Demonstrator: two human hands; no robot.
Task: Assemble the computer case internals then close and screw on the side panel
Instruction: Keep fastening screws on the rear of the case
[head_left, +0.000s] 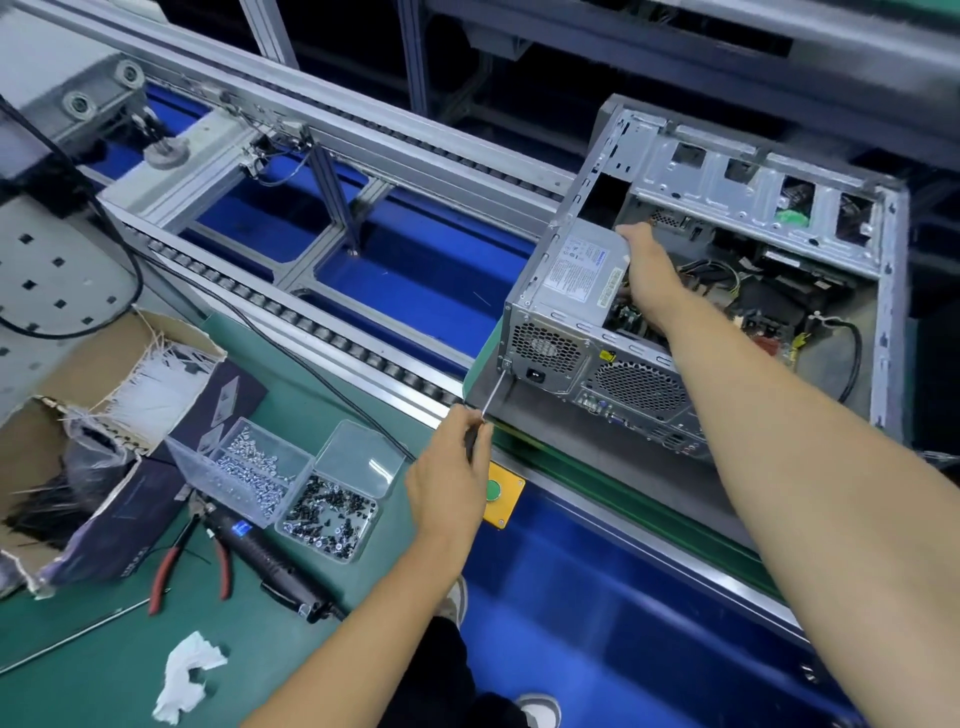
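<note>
Rigid, heavy power supply is steadied by right hand gripping its edge; screwdriver is pinched by left hand.

Left hand: forearm extended forward, fingers curled round the handle of a screwdriver, shaft angled up to the rear corner of the computer case. Right hand: arm stretched across the case, reaching inside; fingers hidden, grip unclear.

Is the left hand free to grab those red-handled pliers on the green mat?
Probably not yet: the left hand grips a screwdriver at the case corner. Nothing covers the red-handled pliers.
</note>
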